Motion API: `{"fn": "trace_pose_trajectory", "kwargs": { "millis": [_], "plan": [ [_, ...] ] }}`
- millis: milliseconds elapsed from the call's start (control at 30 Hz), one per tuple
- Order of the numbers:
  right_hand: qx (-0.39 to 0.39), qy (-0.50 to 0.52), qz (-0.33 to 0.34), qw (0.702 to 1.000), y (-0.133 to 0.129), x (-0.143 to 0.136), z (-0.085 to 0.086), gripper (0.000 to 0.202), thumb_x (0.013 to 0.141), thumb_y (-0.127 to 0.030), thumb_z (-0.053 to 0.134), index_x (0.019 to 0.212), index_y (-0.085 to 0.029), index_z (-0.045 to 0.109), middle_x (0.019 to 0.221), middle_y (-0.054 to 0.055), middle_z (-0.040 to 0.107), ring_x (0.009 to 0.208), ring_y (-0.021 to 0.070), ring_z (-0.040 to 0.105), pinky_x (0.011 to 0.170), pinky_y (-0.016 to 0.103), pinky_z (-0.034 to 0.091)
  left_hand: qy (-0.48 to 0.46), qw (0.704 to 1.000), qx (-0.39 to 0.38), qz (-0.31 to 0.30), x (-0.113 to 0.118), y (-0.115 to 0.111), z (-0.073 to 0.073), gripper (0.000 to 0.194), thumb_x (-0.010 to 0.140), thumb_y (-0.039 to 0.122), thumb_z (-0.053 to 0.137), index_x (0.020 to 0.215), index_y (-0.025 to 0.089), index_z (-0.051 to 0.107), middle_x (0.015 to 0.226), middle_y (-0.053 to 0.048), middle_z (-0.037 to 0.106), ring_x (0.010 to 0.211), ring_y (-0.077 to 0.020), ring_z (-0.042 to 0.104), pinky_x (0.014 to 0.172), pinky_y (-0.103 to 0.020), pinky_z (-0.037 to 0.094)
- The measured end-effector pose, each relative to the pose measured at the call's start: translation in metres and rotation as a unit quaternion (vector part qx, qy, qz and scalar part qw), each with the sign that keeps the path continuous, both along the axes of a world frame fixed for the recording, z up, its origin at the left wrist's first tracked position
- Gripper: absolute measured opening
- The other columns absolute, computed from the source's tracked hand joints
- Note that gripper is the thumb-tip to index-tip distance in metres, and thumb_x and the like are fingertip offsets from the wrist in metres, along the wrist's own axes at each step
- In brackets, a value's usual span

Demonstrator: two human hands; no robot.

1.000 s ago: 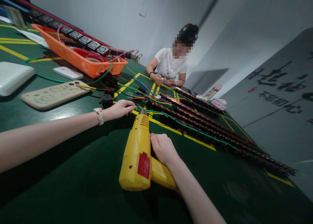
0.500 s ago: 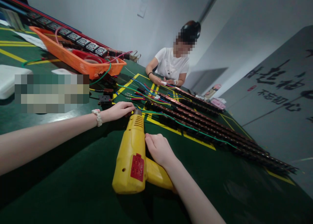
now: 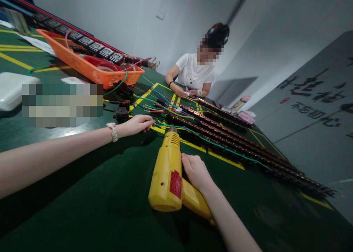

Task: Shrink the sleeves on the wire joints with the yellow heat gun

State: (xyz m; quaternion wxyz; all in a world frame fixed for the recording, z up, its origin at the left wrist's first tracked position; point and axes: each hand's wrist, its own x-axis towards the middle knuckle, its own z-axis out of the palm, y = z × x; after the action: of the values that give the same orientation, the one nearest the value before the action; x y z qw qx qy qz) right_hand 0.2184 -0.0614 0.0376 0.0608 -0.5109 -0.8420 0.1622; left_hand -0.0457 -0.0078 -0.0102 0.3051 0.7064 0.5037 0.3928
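Green tabletop (image 3: 110, 200), yellow lines (image 3: 225, 158) across it, pale grey walls behind, black lettering (image 3: 317, 86) on the right one. Orange basket (image 3: 103, 77) far left, long dark rails (image 3: 248, 149) running off right. Co-worker (image 3: 194, 74) in white top seated across, hands at other wires. Left arm stretched in from the left edge, wrist nearly straight, left hand (image 3: 136, 125) palm down, thumb and index pinched on thin wires (image 3: 180, 127) at the near rail's end. Right forearm angles up from bottom right; right hand (image 3: 197, 171) clenched round the yellow heat gun (image 3: 167, 171) at its handle, fingertips hidden. Gun sits mid-table, nozzle forward, just beside the wires.
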Motion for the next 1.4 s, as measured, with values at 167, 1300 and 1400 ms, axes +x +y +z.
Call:
{"fn": "trace_pose_trajectory", "kwargs": {
  "millis": [167,1300,1400],
  "plan": [
    [0.012,0.02,-0.055,0.998,0.006,0.028,-0.006,0.046,0.09,-0.038,0.023,0.064,-0.017,0.055,0.066,0.005,0.06,0.057,0.0139,0.05,0.052,0.024,0.029,-0.011,1.0,-0.013,-0.014,-0.001,0.0,-0.001,0.03,0.08,0.04,0.041,0.077,0.014,0.056,0.062,0.0,0.053,0.055,-0.0096,0.05,0.05,-0.02,0.039],
    [0.05,-0.016,0.028,0.998,-0.005,-0.014,-0.005,0.042,0.091,-0.029,0.025,0.064,-0.017,0.055,0.063,0.003,0.06,0.055,0.0113,0.048,0.051,0.024,0.023,0.047,0.998,0.022,0.026,0.001,-0.004,0.003,0.038,0.085,0.04,0.034,0.062,0.014,0.049,0.059,0.001,0.052,0.055,-0.0084,0.046,0.054,-0.021,0.034],
    [0.063,-0.037,0.049,0.996,-0.008,-0.026,-0.005,0.043,0.091,-0.029,0.025,0.065,-0.017,0.057,0.064,0.004,0.06,0.056,0.012,0.049,0.051,0.025,0.022,0.051,0.998,0.026,0.035,0.001,-0.004,0.003,0.04,0.086,0.041,0.033,0.061,0.014,0.048,0.058,0.001,0.051,0.055,-0.0084,0.045,0.054,-0.021,0.033]
  ]
}}
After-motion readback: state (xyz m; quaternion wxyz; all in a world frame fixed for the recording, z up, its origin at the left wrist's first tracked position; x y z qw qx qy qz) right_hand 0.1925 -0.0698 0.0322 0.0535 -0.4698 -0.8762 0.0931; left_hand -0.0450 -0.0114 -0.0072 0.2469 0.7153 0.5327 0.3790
